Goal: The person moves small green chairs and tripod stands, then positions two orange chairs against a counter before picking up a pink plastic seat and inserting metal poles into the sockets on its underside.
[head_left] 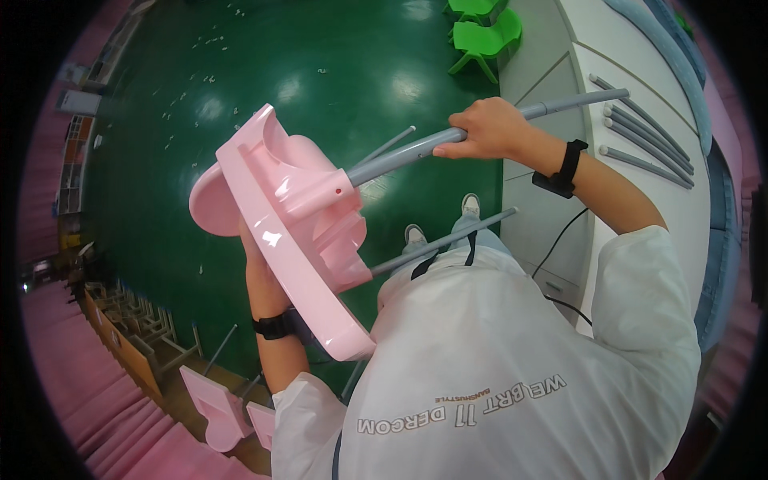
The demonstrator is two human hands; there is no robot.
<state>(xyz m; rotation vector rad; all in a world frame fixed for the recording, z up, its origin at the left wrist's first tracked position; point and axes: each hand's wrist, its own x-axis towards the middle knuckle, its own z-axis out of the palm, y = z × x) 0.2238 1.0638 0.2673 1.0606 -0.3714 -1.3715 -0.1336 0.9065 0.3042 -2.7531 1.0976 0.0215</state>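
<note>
A pink plastic chair seat [280,232] is held up in front of me, tilted on its side. Grey metal legs stick out of it to the right. My right hand [484,130] is closed around the upper grey leg [392,160], which is fitted into a socket on the seat. Beyond my fist, that leg stretches toward the white counter. Another leg [448,242] runs across in front of my waist, and a thinner-looking one shows behind. My left hand [251,244] holds the seat from its far left side; its fingers are mostly hidden behind the pink plastic.
Several loose grey tubes with pale end caps [650,144] lie on the white counter [612,188] at my right. Green plastic chairs [488,40] stand beyond it. Other pink seats [214,408] are on the floor at lower left. A black cable [556,244] hangs along the cabinet.
</note>
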